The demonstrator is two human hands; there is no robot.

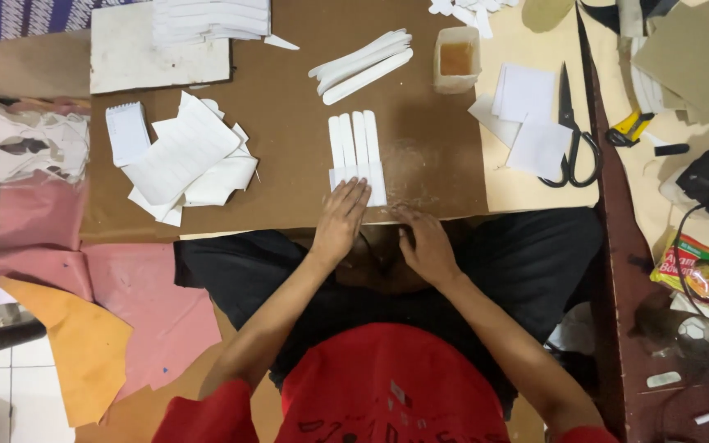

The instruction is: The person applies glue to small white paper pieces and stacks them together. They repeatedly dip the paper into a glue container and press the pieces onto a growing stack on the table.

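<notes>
Four white strips (354, 148) lie side by side, pinned flat under the left hand (340, 221)'s extended fingers, while the right hand (426, 242) rests curled and empty just beside them on the brown board (289, 123).

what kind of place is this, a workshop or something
Likely a small craft workshop worked from the floor: a brown cardboard work board with white cut strips under the left hand, black scissors, a glue tub, pink and orange sheets.
</notes>
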